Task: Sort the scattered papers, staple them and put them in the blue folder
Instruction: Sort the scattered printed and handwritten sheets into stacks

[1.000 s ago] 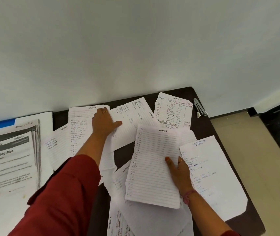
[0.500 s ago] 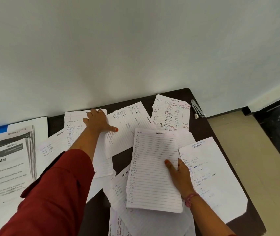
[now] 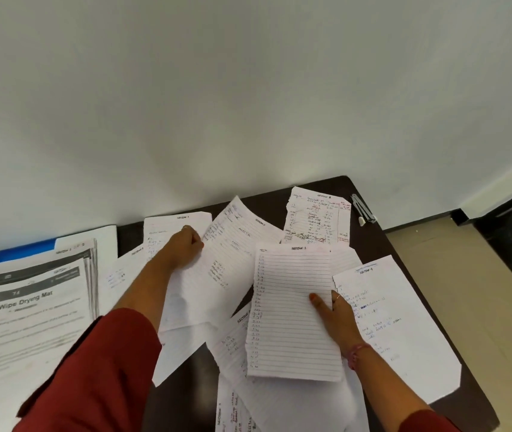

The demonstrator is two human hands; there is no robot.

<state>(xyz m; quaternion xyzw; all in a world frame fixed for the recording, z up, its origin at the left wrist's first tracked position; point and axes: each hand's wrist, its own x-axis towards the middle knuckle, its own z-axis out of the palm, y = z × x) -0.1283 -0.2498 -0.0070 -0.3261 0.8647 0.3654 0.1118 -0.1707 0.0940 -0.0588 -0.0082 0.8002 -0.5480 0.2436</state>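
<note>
Where wall meets floor, dark table (image 3: 370, 241).

Dark red sleeve (image 3: 92, 369) pushed up the left forearm, another dark red cuff (image 3: 426, 424) low on the right arm, pink-red thread bracelet (image 3: 356, 353) at the right wrist, thin ring (image 3: 337, 297) on one right finger.

Left hand (image 3: 183, 247) grips sheet (image 3: 217, 260); right hand (image 3: 337, 319) holds lined page (image 3: 292, 307).
</note>
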